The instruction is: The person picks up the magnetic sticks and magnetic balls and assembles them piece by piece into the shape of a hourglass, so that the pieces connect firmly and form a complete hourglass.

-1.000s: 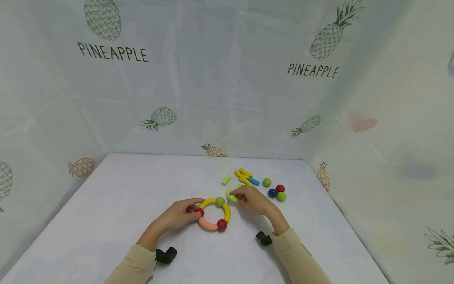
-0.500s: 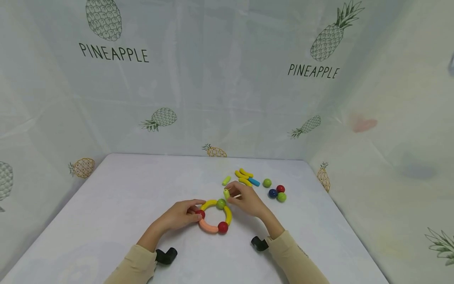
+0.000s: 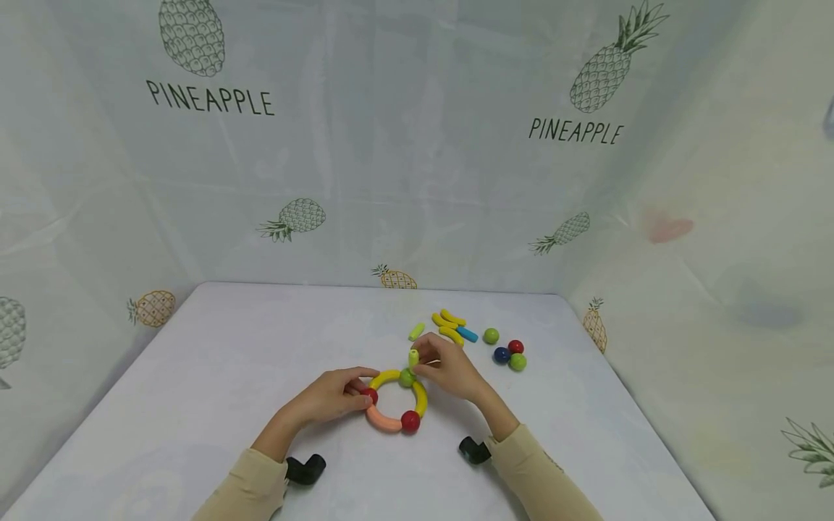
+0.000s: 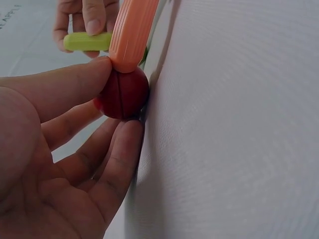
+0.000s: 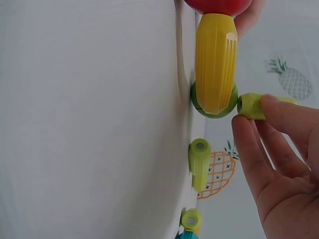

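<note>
A ring lies on the table, made of a salmon curved rod [image 3: 384, 422], two yellow curved rods [image 3: 420, 399], two red balls [image 3: 410, 422] and a green ball [image 3: 407, 378]. At the ring's left side my left hand [image 3: 334, 395] holds the other red ball [image 4: 124, 94] between thumb and fingers. My right hand [image 3: 449, 367] pinches a short light green rod [image 3: 413, 357] at the ring's far side. That rod stands upright on the green ball, its lower end at or touching the ball's top in the right wrist view.
Beyond the ring lie another light green rod [image 3: 417, 331], several yellow curved rods [image 3: 452, 335] and a blue rod [image 3: 467, 334]. Right of them sit a green ball [image 3: 491, 336], a red ball [image 3: 515, 347], a dark blue ball [image 3: 501, 354] and another green ball [image 3: 517, 362].
My right hand has lifted a light green rod from the table, moved left and turned it upright over the green ball. My left hand stays on its red ball; the ring has shifted slightly nearer.
</note>
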The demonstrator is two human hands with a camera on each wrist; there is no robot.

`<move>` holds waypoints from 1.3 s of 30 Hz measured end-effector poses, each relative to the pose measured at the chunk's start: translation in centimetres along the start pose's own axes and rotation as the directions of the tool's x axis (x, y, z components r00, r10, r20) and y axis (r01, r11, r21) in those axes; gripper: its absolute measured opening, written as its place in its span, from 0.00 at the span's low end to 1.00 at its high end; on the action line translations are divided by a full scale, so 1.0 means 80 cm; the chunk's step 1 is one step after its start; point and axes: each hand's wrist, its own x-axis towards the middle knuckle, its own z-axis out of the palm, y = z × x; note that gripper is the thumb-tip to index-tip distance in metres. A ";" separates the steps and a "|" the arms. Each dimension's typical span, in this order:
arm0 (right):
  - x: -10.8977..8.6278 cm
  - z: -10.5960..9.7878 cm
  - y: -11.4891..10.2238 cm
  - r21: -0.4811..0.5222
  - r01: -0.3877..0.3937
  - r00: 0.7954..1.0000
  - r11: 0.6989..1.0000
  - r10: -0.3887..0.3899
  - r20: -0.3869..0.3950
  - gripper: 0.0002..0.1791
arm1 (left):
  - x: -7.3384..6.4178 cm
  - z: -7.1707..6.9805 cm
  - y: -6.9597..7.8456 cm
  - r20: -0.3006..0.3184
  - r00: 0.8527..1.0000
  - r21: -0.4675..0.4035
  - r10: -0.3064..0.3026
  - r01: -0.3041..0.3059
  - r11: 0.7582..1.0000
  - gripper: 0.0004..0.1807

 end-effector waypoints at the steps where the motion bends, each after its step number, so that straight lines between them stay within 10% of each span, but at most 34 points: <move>1: 0.000 0.000 0.000 0.005 0.000 1.000 1.000 0.000 0.000 0.16 | 0.000 0.000 0.000 0.000 1.000 -0.002 -0.002 0.002 1.000 0.27; 39: 0.027 0.027 -0.009 -0.075 -0.038 0.999 0.996 0.040 0.019 0.16 | -0.007 -0.010 0.003 0.043 0.998 -0.124 -0.041 0.046 0.991 0.31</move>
